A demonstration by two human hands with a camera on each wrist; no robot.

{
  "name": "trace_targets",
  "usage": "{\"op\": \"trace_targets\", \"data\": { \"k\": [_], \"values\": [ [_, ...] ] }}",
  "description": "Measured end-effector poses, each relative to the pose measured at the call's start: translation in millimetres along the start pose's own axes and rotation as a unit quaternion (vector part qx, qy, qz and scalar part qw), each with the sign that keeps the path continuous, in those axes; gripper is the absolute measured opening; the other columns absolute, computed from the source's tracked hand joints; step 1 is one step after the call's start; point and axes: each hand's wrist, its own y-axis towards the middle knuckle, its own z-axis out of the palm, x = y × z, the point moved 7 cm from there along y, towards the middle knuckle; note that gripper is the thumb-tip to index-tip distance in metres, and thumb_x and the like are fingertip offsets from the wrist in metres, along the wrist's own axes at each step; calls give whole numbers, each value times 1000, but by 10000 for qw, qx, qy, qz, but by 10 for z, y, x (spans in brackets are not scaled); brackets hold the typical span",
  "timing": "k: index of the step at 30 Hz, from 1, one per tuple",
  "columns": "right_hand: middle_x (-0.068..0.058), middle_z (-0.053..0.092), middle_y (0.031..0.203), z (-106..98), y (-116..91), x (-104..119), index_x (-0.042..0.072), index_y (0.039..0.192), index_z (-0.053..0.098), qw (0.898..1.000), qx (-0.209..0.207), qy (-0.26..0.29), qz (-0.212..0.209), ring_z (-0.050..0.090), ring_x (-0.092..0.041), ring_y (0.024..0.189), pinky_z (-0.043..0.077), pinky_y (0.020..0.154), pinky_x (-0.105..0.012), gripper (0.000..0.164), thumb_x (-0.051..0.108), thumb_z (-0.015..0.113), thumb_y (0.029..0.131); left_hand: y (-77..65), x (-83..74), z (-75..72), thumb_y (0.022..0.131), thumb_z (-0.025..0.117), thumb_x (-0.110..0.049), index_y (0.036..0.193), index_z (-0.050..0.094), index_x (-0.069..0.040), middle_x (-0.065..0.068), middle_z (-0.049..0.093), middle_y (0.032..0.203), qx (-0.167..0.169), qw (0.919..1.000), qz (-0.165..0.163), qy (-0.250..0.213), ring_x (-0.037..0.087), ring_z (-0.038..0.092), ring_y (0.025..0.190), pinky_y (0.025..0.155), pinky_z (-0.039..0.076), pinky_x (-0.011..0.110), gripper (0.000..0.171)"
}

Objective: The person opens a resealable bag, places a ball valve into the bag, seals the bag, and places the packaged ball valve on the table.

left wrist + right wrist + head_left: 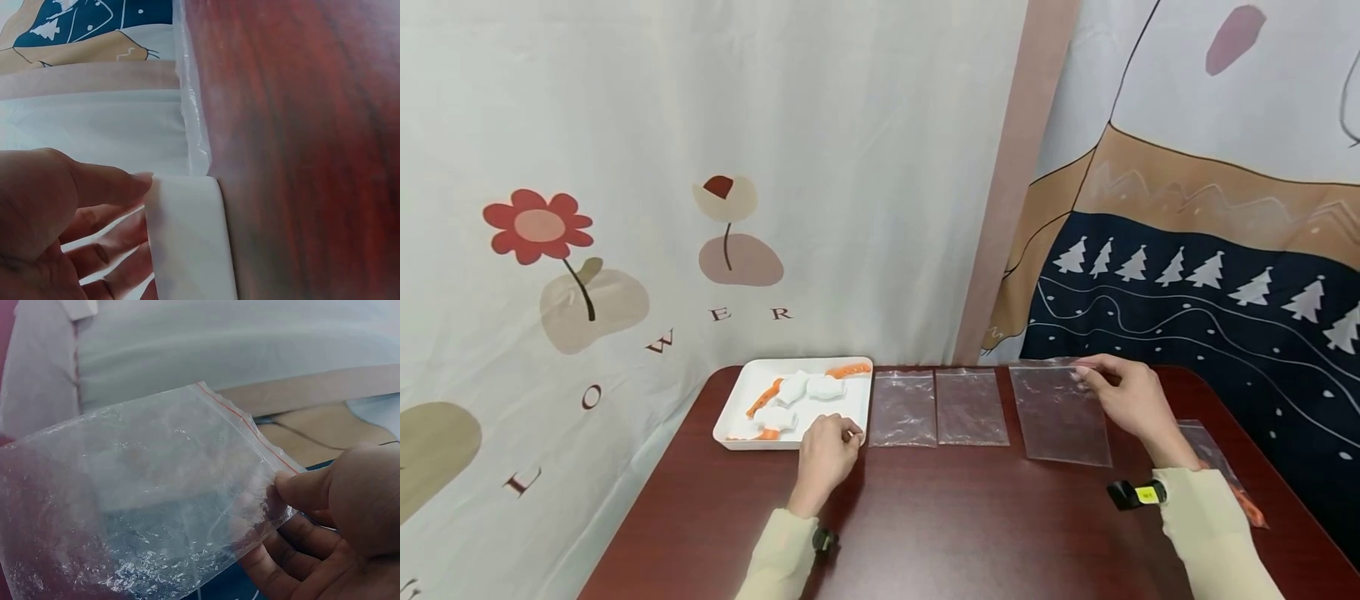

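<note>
Zip bag, pinched at one o'clock by right hand, likely opens best lip from lip; grip of left hand unclear.

The head view looks forward and down from the near side of the table, far enough back to take in both hands and the printed curtain beyond. The left wrist view sits close behind the left hand, rolled sideways, curtain at left and table at right; it shares the white tray with the head view. The right wrist view, also rolled, hangs close to the right hand, facing the curtain through a clear zip bag that the head view shares
</note>
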Motion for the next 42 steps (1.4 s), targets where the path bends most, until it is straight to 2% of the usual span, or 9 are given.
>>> {"op": "trace_targets", "data": {
  "k": [7,14,18,22,26,31,36,40,42],
  "values": [
    [-15,78,100,-13,-67,238,8,119,74,9985,16,479,-266,68,-4,81,53,68,-10,28,28,63,103,40,29,-25,80,79,-14,83,78,-12,4,67,72,373,9986,-329,-152,20,59,70,62,46,34,3],
    [-14,78,102,97,-121,482,9,119,73,9947,250,895,-431,71,-6,86,55,75,-10,27,27,63,103,81,-99,-94,86,78,-22,97,78,-10,11,69,88,337,9987,-233,-300,27,65,82,68,51,40,16],
    [-13,78,104,205,-154,599,10,119,73,9918,434,1121,-442,72,-10,88,57,76,-13,26,27,63,103,106,-246,-159,91,76,-28,102,76,-8,12,71,92,197,9970,-95,-744,28,67,86,74,53,41,23],
    [-12,78,105,316,-191,703,11,119,73,9876,643,1329,-537,73,-14,90,58,78,-16,24,25,63,103,133,-415,-226,93,75,-27,107,75,-6,9,72,93,97,9905,25,-1375,25,69,87,75,54,35,25],
    [-11,78,105,398,-244,774,11,118,74,9834,875,1457,-638,73,-16,91,59,79,-18,21,22,63,103,145,-622,-277,95,74,-25,110,75,-8,4,74,94,292,9804,93,-1948,17,69,86,72,56,29,23],
    [-8,77,105,501,-305,850,15,116,75,9782,1148,1559,-745,71,-22,90,59,77,-21,20,23,65,101,133,-886,-368,97,72,-26,115,74,-11,1,74,98,499,9671,189,-2487,13,69,87,75,59,29,24],
    [-3,76,104,619,-349,968,22,112,77,9730,1368,1535,-1052,65,-20,88,56,74,-25,16,28,68,99,110,-1110,-453,96,73,-25,117,74,-13,0,74,101,540,9569,473,-2814,13,70,88,76,60,28,24],
    [-3,75,97,700,-380,1072,21,110,77,9638,1617,1630,-1355,65,-14,84,56,72,-26,15,27,68,99,76,-1266,-499,94,75,-19,114,74,-12,0,75,100,635,9543,815,-2806,11,70,86,77,61,32,22],
    [-5,74,95,724,-393,1109,20,109,77,9597,1723,1672,-1464,65,-14,83,55,70,-25,15,26,68,100,60,-1326,-504,94,75,-17,110,76,-12,-1,75,98,750,9538,936,-2755,9,69,83,75,60,29,17]
  ]
}}
